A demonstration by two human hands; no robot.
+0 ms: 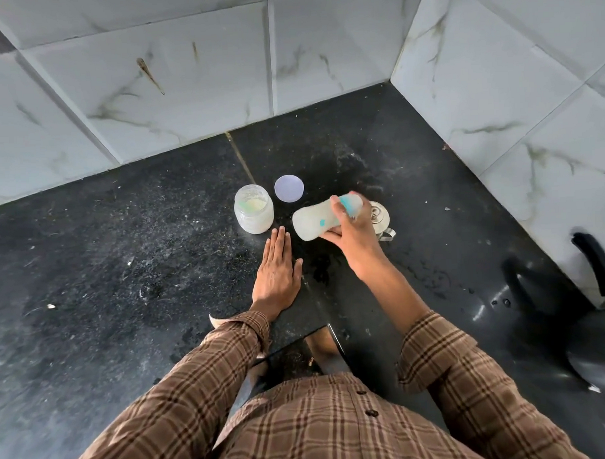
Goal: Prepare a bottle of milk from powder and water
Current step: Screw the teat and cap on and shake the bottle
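**Shaking the bottle to mix the milk**

We hold the bottle (316, 219) in our right hand (351, 232), lifted above the dark surface (124, 270) and lying almost flat, its base pointing away from the grip toward our left. The right grip is closed around the upper part of the bottle, near the blue cap end, and the fingers (338, 207) wrap over its top side. The bottle looks blurred, so we judge that it is being shaken. Its content looks whitish, so powder and water seem to be inside already.

Our left hand (277, 275) is open and holds nothing; it lies flat on the surface, just below and left of the grip. Further left of the grip stands the open jar (253, 213) with powder, and its round lid (289, 189) lies just beside it. Behind the grip, partly hidden by our hand, there is a metal vessel (379, 219); we cannot tell what is in it.

The bottle is probably light plastic, stiff but a little smooth, and the surface shows wet spots, so it may be slippery. Its narrow waist is the best place to hold. The cap end should stay covered by the fingers, because a loose top could leak during shaking.
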